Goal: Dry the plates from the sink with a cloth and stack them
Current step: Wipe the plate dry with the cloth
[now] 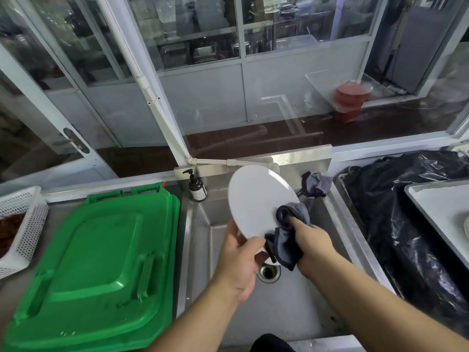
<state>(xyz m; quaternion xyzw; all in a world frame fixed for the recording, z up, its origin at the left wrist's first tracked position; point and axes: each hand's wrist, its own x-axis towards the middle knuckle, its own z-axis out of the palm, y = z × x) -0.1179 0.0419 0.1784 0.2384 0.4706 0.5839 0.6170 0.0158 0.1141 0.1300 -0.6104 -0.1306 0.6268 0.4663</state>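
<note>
Your left hand (239, 260) pinches the rigid, slippery round white plate (261, 201) at its rim; your right hand (311, 246) clutches the soft grey cloth (286, 240).

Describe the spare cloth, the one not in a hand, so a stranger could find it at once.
Start at the steel sink in the middle. Go to its back right corner, just right of the white plate being wiped. The spare cloth lies bunched there on the rim; unlike the grey cloth in the right hand, no hand touches it.
</note>
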